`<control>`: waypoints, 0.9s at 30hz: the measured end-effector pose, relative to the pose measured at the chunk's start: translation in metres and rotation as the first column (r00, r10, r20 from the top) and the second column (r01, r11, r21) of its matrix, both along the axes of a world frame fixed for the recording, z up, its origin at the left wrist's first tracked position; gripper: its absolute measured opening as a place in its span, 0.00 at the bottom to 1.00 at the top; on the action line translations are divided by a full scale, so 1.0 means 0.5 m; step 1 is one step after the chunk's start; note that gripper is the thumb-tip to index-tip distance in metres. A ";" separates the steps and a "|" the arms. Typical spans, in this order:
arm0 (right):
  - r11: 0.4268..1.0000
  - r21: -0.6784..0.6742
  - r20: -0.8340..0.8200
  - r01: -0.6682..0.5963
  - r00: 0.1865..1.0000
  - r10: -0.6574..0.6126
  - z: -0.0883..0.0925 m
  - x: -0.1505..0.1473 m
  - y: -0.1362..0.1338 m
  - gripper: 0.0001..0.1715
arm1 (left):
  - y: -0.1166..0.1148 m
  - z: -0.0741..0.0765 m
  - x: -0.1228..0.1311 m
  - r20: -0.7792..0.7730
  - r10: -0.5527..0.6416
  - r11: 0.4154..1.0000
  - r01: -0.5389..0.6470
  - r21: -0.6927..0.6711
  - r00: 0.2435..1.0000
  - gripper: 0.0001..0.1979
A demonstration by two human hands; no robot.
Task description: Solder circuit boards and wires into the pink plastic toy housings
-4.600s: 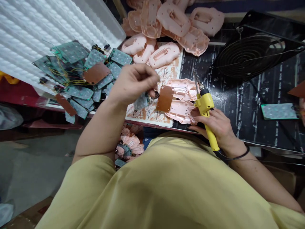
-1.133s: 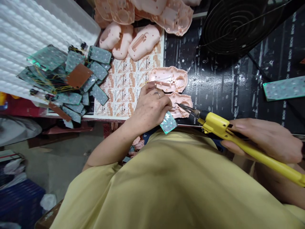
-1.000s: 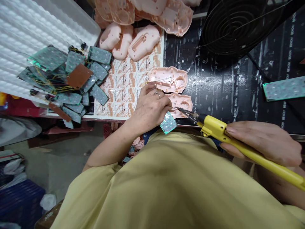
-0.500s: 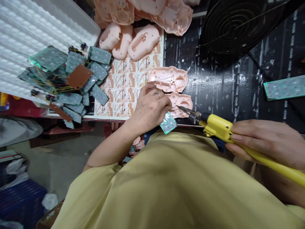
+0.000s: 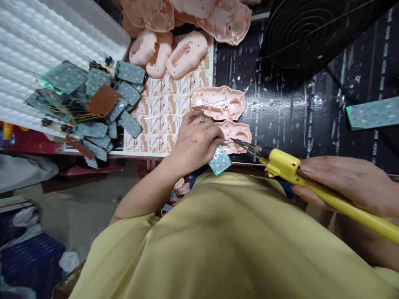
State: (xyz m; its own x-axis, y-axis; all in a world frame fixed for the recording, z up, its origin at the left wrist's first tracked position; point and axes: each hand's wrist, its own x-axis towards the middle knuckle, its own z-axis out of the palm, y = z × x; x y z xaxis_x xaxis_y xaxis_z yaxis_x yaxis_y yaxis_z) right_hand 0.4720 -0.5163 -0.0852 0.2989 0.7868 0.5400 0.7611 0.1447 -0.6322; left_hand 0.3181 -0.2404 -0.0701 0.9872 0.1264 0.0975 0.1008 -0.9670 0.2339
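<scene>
My right hand grips a yellow soldering gun from the right. Its dark tip touches or hovers just over a pink plastic half-shell near the table's front edge. My left hand, wearing a ring, lies across the left part of that shell with its fingers bent and drawn together; what they pinch is hidden. From under the thumb a green circuit board sticks out over the table edge. Right behind, a second pink half-shell lies open side up, thin wires inside it.
A heap of circuit boards with wires lies at the left by a white ribbed foam tray. Several pink shells are piled at the back. A black fan stands back right; another green board lies at the right.
The soldering gun has shifted very slightly left, its tip still at the near shell. My right fingers have loosened a little along its handle. My left hand has hardly moved.
</scene>
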 end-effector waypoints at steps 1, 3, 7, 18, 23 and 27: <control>1.000 -0.004 -0.024 -0.023 0.999 0.023 0.001 0.000 -0.002 0.36 | 0.000 0.001 0.000 0.000 0.003 1.000 -0.003 -0.013 1.000 0.12; 0.996 -0.012 -0.056 -0.090 0.994 0.089 0.001 0.002 -0.004 0.33 | 0.000 0.001 0.002 0.002 0.019 0.999 -0.019 -0.025 1.000 0.11; 1.000 0.013 -0.014 0.005 1.000 -0.005 -0.016 0.014 0.004 0.37 | -0.001 -0.006 0.009 0.006 0.055 0.998 -0.055 -0.005 0.998 0.11; 0.982 0.120 0.004 -0.144 0.989 0.145 -0.035 0.041 0.037 0.22 | -0.001 -0.020 0.013 0.035 0.042 0.998 -0.044 0.050 0.998 0.12; 0.977 0.037 0.140 -0.208 0.969 0.201 -0.019 0.053 0.044 0.12 | -0.003 -0.014 0.017 0.024 0.043 0.998 -0.044 0.040 0.999 0.11; 0.995 -0.067 0.102 -0.079 0.991 0.086 -0.013 0.068 0.015 0.04 | -0.003 -0.012 0.018 0.008 0.049 0.999 -0.049 0.021 0.999 0.10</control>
State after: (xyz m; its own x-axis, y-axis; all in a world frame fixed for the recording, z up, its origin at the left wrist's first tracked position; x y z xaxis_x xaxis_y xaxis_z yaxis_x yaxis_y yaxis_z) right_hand 0.5059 -0.5088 -0.0916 0.1764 0.8398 0.5134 0.8104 0.1721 -0.5600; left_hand 0.3273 -0.2417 -0.0763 0.9791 0.1721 0.1083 0.1461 -0.9657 0.2145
